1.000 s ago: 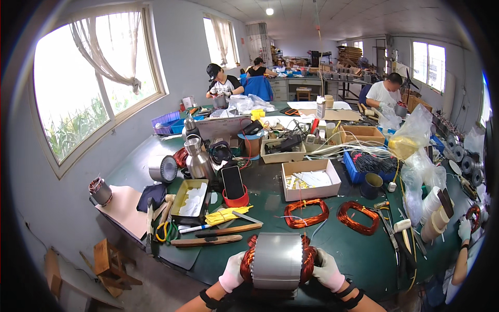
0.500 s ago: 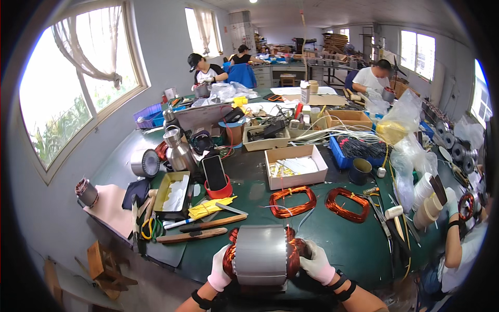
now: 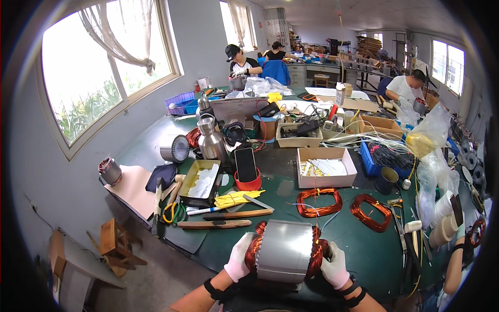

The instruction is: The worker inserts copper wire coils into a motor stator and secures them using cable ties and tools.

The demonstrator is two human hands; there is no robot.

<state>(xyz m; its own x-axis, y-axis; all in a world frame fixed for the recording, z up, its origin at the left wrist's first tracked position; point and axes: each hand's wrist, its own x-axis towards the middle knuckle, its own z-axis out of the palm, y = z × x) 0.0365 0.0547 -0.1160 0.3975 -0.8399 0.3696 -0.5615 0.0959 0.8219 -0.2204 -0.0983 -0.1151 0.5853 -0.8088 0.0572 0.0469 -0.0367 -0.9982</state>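
A motor stator (image 3: 285, 252), a grey steel cylinder with copper windings bulging from both ends, lies on its side at the table's near edge. My left hand (image 3: 239, 258), in a white glove, grips the windings at its left end. At the right end my gloved right hand (image 3: 335, 265) is closed round the other windings, its fingertips partly hidden. Just beyond the stator lie two loose copper wire coils, a nearer-centre coil (image 3: 319, 203) and a right-hand coil (image 3: 371, 213). A thin wire rises from the stator's right end toward the first coil.
Wooden sticks (image 3: 214, 224), scissors (image 3: 174, 212) and a phone (image 3: 245, 165) in a red holder lie left. Beyond stands a cardboard box (image 3: 326, 179) of paper slips. A mallet (image 3: 413, 227) and pliers (image 3: 398, 223) lie right. A co-worker's arm (image 3: 454, 268) is at far right.
The whole view has swung left, so the table and its things sit farther right in the picture. Both hands keep hold of the stator, which appears slightly tilted now.
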